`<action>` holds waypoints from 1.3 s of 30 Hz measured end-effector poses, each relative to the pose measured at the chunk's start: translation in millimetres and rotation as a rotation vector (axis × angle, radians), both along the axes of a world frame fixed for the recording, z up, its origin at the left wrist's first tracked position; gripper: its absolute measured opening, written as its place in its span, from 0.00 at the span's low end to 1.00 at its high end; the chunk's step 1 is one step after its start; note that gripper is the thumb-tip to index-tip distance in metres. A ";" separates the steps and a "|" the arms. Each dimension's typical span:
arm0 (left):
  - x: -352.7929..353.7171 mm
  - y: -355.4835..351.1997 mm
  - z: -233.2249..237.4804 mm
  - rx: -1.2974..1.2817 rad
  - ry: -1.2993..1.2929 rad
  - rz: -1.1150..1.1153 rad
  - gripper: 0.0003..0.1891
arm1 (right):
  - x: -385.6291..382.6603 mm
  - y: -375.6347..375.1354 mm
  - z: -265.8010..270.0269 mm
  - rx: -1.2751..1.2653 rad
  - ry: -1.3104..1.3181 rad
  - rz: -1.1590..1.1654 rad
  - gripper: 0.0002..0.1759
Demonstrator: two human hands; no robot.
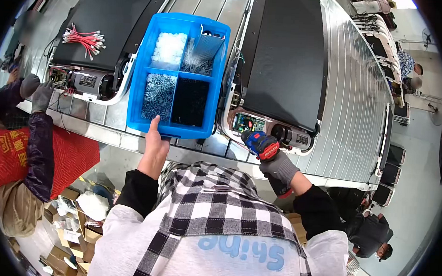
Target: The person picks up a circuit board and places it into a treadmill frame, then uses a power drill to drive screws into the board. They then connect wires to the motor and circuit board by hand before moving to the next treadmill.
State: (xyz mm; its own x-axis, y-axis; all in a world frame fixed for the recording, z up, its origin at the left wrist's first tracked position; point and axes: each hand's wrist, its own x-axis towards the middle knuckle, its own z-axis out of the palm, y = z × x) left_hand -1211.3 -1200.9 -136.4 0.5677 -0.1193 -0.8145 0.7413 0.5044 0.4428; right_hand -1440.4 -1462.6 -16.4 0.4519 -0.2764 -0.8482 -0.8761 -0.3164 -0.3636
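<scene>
A blue divided parts bin (137,101) sits on the metal work surface in front of me. My left hand (154,147), bare, grips its near rim, thumb over the edge by the silver screws (158,94). Other compartments hold white plastic pieces (169,49), black small parts (190,101), and more screws with a finned metal piece (207,48). My right hand (280,168), in a grey glove, is wrapped around a red-and-blue cordless drill (262,145). The drill's front end is close to the green circuit board (248,123) of a treadmill (285,56), beside its motor (296,137); contact cannot be made out.
On the left, another treadmill (102,27) carries a bundle of red wires (84,40). A co-worker's gloved hands (40,96) are at its motor end. Cardboard boxes (68,230) lie on the floor at lower left. Other people and stacked treadmills (381,41) are at right.
</scene>
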 end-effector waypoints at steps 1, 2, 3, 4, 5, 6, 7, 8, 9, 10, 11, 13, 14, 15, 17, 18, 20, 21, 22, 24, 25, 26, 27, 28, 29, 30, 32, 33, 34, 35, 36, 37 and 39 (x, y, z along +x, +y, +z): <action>-0.9 1.3 -4.9 0.016 0.013 0.011 0.21 | 7.2 -2.6 3.9 -0.014 0.061 0.076 0.15; -1.5 -0.7 -4.3 0.052 0.039 0.011 0.21 | 13.1 -6.5 8.8 -0.029 0.121 0.155 0.16; -1.7 -2.4 -1.8 0.087 0.054 0.013 0.20 | 15.1 -9.6 11.8 -0.116 0.050 0.368 0.18; -1.8 -3.1 2.8 0.125 0.074 0.014 0.20 | 16.1 -10.1 11.4 -0.101 0.092 0.369 0.19; -2.3 -4.3 7.7 0.130 0.052 -0.015 0.19 | 18.3 -9.5 10.7 -0.088 0.130 0.371 0.19; -2.4 -5.0 6.6 0.141 0.053 -0.013 0.18 | 19.5 -9.7 10.6 -0.078 0.165 0.374 0.20; -1.8 -5.0 3.1 0.151 0.051 -0.011 0.17 | 18.0 -10.5 9.7 -0.094 0.154 0.419 0.20; -0.9 -3.4 -0.2 0.162 0.050 -0.012 0.15 | 14.8 -10.4 7.8 -0.109 0.145 0.461 0.21; 1.9 -0.7 -5.6 0.163 0.054 -0.036 0.14 | 10.7 -9.5 4.3 -0.127 0.132 0.497 0.21; 4.5 2.4 -14.3 0.157 0.050 -0.053 0.13 | 5.5 -9.1 -7.9 -0.120 0.109 0.418 0.20; 7.2 7.0 -21.1 0.155 0.054 -0.065 0.11 | -2.1 -11.5 -6.1 -0.049 0.035 0.200 0.18; 20.4 13.5 -19.9 0.205 0.035 -0.119 0.11 | -7.2 -9.8 3.7 0.070 -0.035 -0.126 0.14; 28.2 16.1 -19.1 0.239 0.029 -0.148 0.12 | -13.8 -6.6 5.2 0.082 -0.059 -0.176 0.14; 37.6 24.1 -19.2 0.228 0.044 -0.198 0.17 | -23.4 -2.2 7.8 0.096 -0.081 -0.224 0.14; 45.2 38.6 -7.3 0.180 -0.017 -0.245 0.17 | -53.5 3.7 3.0 0.057 -0.213 -0.170 0.14; 46.2 50.6 -12.8 0.207 -0.016 -0.247 0.17 | -76.4 4.2 -10.5 0.044 -0.316 -0.147 0.14; 29.7 72.9 -13.1 0.177 -0.057 -0.254 0.19 | -95.1 10.2 -2.8 0.058 -0.463 -0.125 0.16; 15.2 79.1 -0.6 0.195 -0.041 -0.243 0.19 | -97.7 15.1 11.7 0.057 -0.558 -0.135 0.17; 2.8 93.4 -3.1 0.205 -0.011 -0.212 0.19 | -109.1 16.3 4.7 0.016 -0.541 -0.050 0.20; -33.4 117.2 -1.4 0.196 -0.015 -0.180 0.17 | -127.7 21.5 8.1 0.025 -0.643 -0.066 0.23; -52.5 133.2 -7.2 0.173 -0.005 -0.179 0.16 | -143.8 19.2 -8.1 -0.115 -0.686 0.086 0.26; -73.5 146.5 -13.1 0.134 0.015 -0.140 0.15 | -157.6 19.5 -18.6 -0.091 -0.714 0.068 0.29; -97.3 155.1 -10.4 0.161 -0.008 -0.108 0.14 | -171.6 19.2 -28.0 -0.053 -0.710 0.039 0.28; -120.2 162.8 -5.7 0.148 0.006 -0.073 0.13 | -185.0 19.3 -36.4 -0.016 -0.706 0.009 0.27; -143.5 172.0 -4.1 0.136 0.013 -0.036 0.13 | -199.9 18.8 -46.7 0.021 -0.702 -0.021 0.26; -166.0 179.0 1.4 0.131 0.011 -0.009 0.13 | -211.7 22.6 -49.4 0.115 -0.704 -0.116 0.24; -212.4 195.6 2.3 0.142 0.036 0.050 0.14 | -240.8 25.2 -50.7 0.244 -0.650 -0.226 0.24; -235.3 194.9 17.3 0.141 0.026 0.072 0.15 | -252.8 27.1 -48.2 0.304 -0.620 -0.284 0.23; -254.4 204.7 15.2 0.191 0.053 0.077 0.15 | -263.9 32.2 -41.9 0.344 -0.570 -0.338 0.21; -275.0 214.3 12.6 0.181 0.077 0.099 0.16 | -284.5 35.0 -56.2 0.281 -0.612 -0.304 0.19; -292.0 220.1 15.9 0.191 0.095 0.088 0.17 | -294.3 40.1 -47.3 0.358 -0.608 -0.380 0.18; -306.8 237.3 2.5 0.221 0.123 0.079 0.17 | -305.2 44.5 -35.5 0.429 -0.603 -0.455 0.17; -339.0 279.4 -33.4 0.115 0.087 -0.050 0.21 | -338.9 53.7 -26.6 0.430 -0.562 -0.584 0.15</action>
